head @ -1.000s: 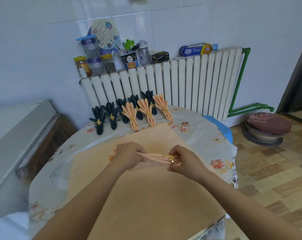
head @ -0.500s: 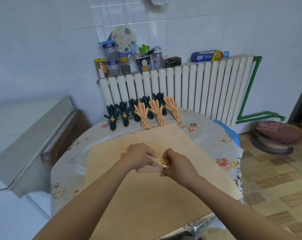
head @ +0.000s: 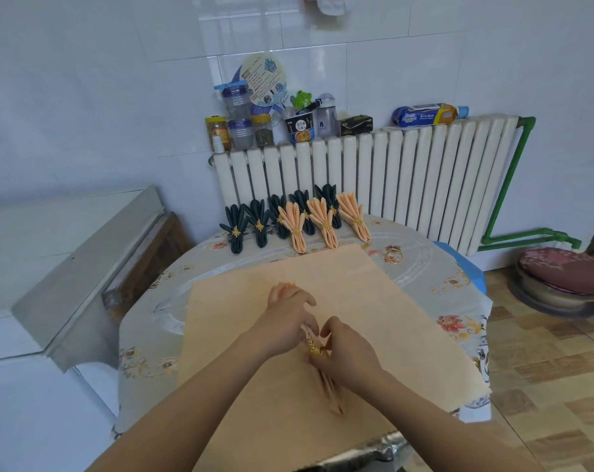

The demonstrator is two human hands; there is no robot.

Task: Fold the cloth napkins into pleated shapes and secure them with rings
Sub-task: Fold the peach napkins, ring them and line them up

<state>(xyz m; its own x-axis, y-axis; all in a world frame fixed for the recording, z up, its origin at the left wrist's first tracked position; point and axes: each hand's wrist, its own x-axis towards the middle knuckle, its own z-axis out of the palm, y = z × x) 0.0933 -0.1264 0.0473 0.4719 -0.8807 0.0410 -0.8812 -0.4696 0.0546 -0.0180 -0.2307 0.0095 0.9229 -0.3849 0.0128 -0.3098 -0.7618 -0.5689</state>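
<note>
Both hands grip the pleated peach napkin (head: 326, 379) at its gold ring (head: 313, 347): left hand (head: 288, 318) beyond the ring, right hand (head: 348, 356) nearer, napkin's long axis running toward the person.

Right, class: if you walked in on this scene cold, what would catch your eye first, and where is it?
First, the two hands at the table's near middle: the left hand and right hand hold a pleated peach napkin with a gold ring round it. Behind, a row of finished napkins, dark green and peach, lies by the radiator. A spare ring lies to the right.
</note>
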